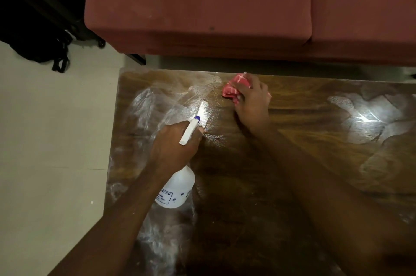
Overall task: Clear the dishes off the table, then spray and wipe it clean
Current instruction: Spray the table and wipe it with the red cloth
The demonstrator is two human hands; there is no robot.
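Left hand: our left hand [175, 147] clasped the neck of the white spray bottle [176, 188], nozzle aimed at the far side of the wooden table [292, 140].
Right hand: our right hand [253, 100] pressed a bunched red cloth [233, 89] onto the table's far edge, fingers closed over it.
Table: we saw whitish smears.
Beyond: a red sofa [202, 5].

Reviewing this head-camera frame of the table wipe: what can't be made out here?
- Spray bottle: trigger hidden under the left hand; label print is partly covered by the forearm and too small to read.
- Red cloth: most of it is covered by the right hand, so its size and fold are unclear.
- Table: right and near edges cut off by the frame; glare hides which patches are wet.
- Dishes: none in view.
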